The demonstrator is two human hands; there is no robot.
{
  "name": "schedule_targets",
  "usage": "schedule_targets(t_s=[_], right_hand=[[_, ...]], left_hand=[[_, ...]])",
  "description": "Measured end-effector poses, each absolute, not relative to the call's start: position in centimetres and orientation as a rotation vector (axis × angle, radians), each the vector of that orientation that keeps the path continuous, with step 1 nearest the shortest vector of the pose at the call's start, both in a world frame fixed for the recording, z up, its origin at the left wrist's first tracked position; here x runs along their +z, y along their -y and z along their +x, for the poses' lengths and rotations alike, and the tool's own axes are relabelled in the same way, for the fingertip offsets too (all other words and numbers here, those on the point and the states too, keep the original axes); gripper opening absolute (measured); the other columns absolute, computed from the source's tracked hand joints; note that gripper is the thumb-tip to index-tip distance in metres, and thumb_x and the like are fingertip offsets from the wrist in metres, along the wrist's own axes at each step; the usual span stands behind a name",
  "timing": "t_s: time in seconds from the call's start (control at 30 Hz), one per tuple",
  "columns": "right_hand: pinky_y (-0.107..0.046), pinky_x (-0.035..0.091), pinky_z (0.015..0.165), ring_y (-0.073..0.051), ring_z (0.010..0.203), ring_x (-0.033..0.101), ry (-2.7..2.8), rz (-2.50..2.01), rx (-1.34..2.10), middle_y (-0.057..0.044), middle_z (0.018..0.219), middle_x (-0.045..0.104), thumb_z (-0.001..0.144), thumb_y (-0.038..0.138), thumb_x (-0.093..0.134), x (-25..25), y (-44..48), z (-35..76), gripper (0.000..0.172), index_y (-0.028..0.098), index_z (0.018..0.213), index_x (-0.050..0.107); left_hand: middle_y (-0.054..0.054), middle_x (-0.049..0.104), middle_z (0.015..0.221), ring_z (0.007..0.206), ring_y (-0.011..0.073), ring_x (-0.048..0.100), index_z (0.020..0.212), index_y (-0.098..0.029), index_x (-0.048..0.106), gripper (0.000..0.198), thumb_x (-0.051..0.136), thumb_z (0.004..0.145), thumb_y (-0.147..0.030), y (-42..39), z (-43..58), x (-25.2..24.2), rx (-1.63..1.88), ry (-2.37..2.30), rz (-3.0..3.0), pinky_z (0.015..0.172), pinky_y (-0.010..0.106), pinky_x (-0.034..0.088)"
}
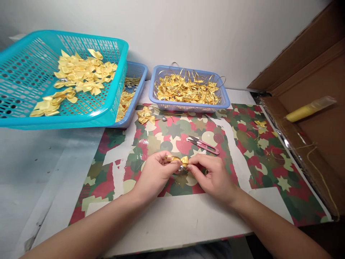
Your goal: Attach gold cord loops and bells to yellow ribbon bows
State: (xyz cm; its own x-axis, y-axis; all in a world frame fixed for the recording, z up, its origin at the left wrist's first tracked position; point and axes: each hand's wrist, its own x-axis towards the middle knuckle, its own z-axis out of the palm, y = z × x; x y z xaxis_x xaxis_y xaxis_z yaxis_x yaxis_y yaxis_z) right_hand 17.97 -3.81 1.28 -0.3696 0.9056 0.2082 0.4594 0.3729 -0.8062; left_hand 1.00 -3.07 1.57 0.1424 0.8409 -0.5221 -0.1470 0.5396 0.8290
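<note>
Between my two hands, just above the patterned sheet, is a yellow ribbon bow (184,161) with a small silvery piece below it. My left hand (159,172) pinches the bow's left side, and a loop of gold cord shows over its fingers. From the right, my right hand (211,175) grips the bow's edge between thumb and forefinger. Pink-handled thread snips (204,145) lie just beyond my right hand. Farther back are a loose yellow bow (146,116) and a silver bead (164,118) beside some gold cords.
A turquoise basket (113,108) of yellow bows stands at the left, overlapping a blue basket (134,108) with bows and cords. Another blue basket (188,106), at the back, is heaped with corded bows. Cardboard (309,75) borders the right side, near a yellow tube (302,112).
</note>
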Motion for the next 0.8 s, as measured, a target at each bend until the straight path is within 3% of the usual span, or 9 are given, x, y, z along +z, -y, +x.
schedule_targets(t_s=[0.33, 0.8], right_hand=[[-0.022, 0.04, 0.05, -0.011, 0.056, 0.052, 1.822, -1.244, 1.009, 0.0, 0.065, 0.06, 0.087, 0.015, 0.052, 1.0, 4.1, 17.4, 0.013, 0.018, 0.078, 0.061], [-0.025, 0.045, 0.06, -0.013, 0.064, 0.056, 2.127, -1.083, 0.65, -0.002, 0.071, 0.064, 0.089, 0.007, 0.048, 1.5, 3.6, 18.4, 0.018, 0.017, 0.083, 0.06]], left_hand=[[-0.004, 0.056, 0.052, 0.048, 0.0075, 0.047, 0.057, -0.016, 0.048, 0.024, 0.07, 0.061, -0.024, 3.2, 1.2, 1.3, 0.859, -1.249, 0.69, 0.047, 0.018, 0.038], [-0.004, 0.062, 0.054, 0.052, 0.0071, 0.053, 0.057, -0.016, 0.052, 0.021, 0.072, 0.06, -0.018, 3.2, 1.0, 1.1, 0.856, -1.2, 0.672, 0.051, 0.016, 0.042]])
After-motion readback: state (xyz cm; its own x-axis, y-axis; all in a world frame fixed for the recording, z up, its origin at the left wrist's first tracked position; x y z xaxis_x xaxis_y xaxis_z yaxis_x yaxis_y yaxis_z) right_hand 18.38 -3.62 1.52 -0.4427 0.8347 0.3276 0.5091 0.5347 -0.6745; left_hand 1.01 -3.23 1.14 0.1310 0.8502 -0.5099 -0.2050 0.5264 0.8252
